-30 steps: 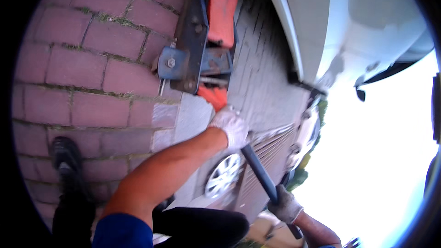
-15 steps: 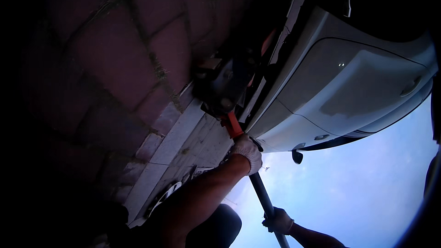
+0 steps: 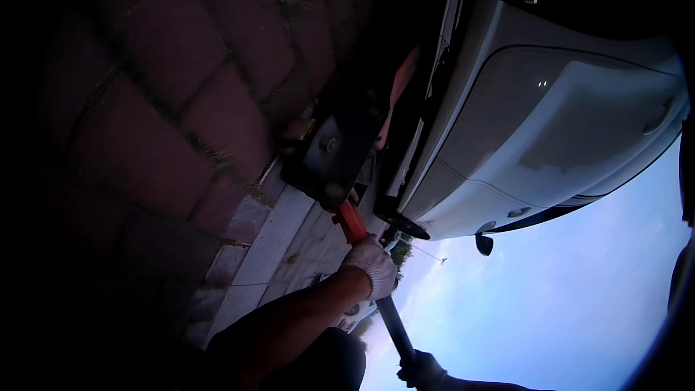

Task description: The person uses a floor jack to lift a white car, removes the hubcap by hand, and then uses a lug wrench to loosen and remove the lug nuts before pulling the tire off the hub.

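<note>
I see both gloved hands clamped on the jack handle (image 3: pixel 387 315), which runs from the lower middle of the frame up and left to the jack (image 3: pixel 334 153); the left hand (image 3: pixel 371 264), in a pale work glove, is wrapped round the bar just below its orange section, fingers closed about it; the right hand (image 3: pixel 420 369), in a darker-looking glove, grips the same bar lower down, near the bottom edge; the two hands are apart along the bar, one above the other. The jack, dark with orange parts, sits on brick paving (image 3: pixel 166 123) beside a pale kerb strip (image 3: pixel 268 246), its head tucked under the sill of a white car (image 3: pixel 550 130); whether it touches the sill I cannot tell, the area is in deep shadow. The car's side fills the upper right; a wing mirror (image 3: pixel 483 242) juts from it against blue sky (image 3: pixel 565 304). The left forearm comes in bare from the lower edge; the whole view is tilted and dim.
</note>
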Available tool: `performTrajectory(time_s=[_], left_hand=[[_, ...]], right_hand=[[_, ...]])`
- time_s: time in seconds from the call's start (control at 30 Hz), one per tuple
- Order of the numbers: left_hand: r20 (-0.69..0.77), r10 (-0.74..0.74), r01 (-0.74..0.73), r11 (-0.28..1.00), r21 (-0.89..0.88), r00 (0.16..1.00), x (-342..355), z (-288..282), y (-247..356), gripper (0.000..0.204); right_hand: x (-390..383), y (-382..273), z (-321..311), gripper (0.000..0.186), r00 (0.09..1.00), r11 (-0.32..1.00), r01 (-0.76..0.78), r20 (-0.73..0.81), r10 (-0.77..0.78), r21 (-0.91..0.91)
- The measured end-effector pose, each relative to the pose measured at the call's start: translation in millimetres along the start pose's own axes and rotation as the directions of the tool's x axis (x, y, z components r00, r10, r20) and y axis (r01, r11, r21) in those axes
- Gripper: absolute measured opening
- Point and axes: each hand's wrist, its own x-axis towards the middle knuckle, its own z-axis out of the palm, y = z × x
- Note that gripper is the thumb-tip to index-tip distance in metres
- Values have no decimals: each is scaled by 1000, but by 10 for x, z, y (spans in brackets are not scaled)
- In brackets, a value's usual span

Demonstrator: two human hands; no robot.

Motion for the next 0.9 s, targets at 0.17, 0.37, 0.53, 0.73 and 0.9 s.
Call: performTrajectory(time_s=[0.17, 0.37, 0.53, 0.73, 0.9], left_hand=[[88, -50, 41, 994, 100, 995, -210, -33, -143, 24], [127, 13, -39, 978, 206, 992, -318, 403, -67, 24], [194, 16, -59, 975, 216, 981, -348, 346, -84, 26], [207, -35, -10, 978, 210, 978, -301, 365, -3, 25], [213, -49, 0, 975, 224, 976, -136, 703, 103, 24]], right_hand=[[238, -414, 669, 22, 993, 994, -106, 48, 108, -40], [461, -164, 2081, 25, 909, 985, -146, -380, 171, 94], [484, 5, 2198, 27, 901, 978, -181, -380, 207, 104], [677, 36, 2228, 31, 910, 976, -157, -361, 202, 152], [698, 123, 2072, 34, 891, 972, -161, -398, 217, 170]])
